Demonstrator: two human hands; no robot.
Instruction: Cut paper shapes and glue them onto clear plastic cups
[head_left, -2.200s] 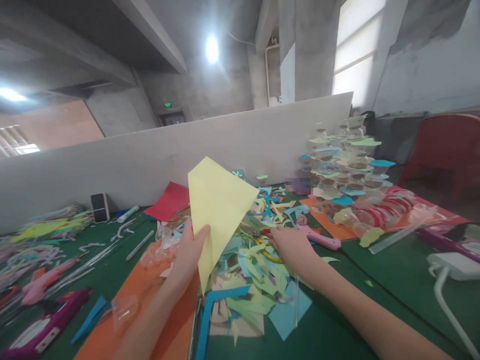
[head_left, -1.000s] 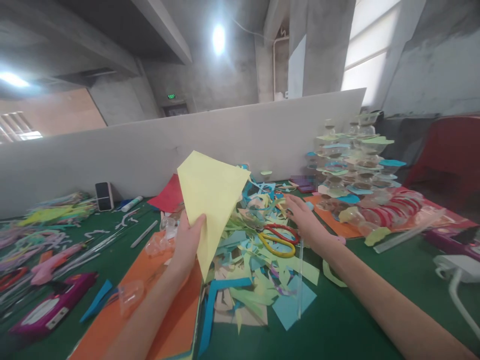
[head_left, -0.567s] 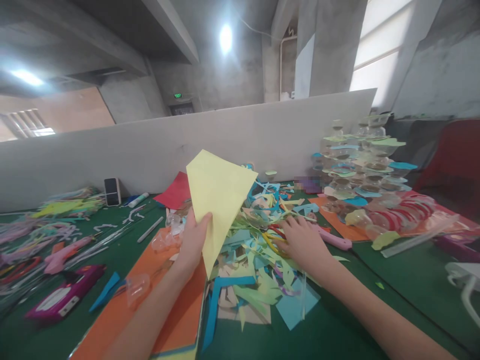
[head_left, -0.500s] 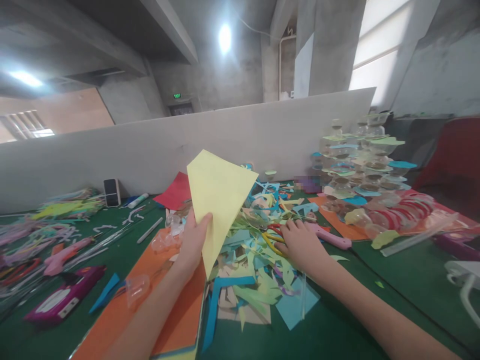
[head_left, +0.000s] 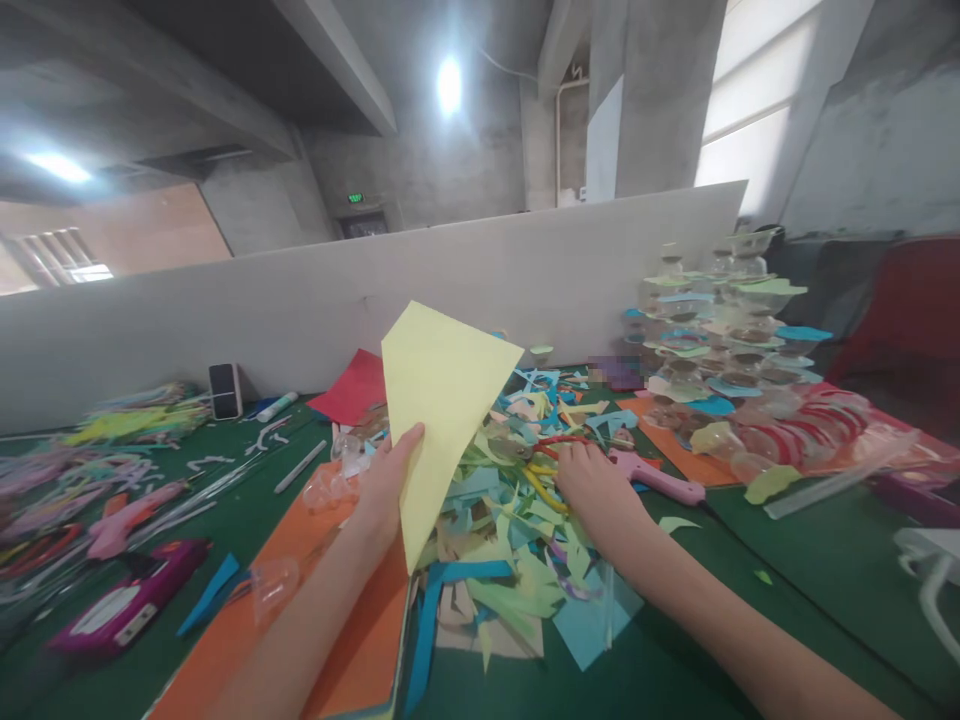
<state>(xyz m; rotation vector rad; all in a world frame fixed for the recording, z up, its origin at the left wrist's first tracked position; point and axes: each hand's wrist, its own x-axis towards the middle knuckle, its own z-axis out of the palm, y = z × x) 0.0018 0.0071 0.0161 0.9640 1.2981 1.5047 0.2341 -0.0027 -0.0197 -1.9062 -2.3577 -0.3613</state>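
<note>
My left hand point(head_left: 386, 485) is closed on the lower edge of a folded yellow paper sheet point(head_left: 435, 400) and holds it upright above an orange sheet point(head_left: 352, 640). My right hand point(head_left: 596, 490) lies on a heap of coloured paper scraps point(head_left: 510, 570). Its fingers curl over the handles of red-and-yellow scissors point(head_left: 541, 488) that are half buried in the scraps. A pink glue gun point(head_left: 660, 480) lies just right of that hand.
A green table point(head_left: 787, 570) ends at a white partition point(head_left: 300, 310). Stacked clear cups with paper lids point(head_left: 712, 340) stand at the right, a red sheet point(head_left: 352, 385) at the back. A magenta glue gun point(head_left: 124, 610) and paper strips lie left. A red chair point(head_left: 907, 300) is far right.
My right hand reached further back over the scraps a second ago, then drew back onto the scissors and curled over them. The yellow sheet stays held up in my left hand.
</note>
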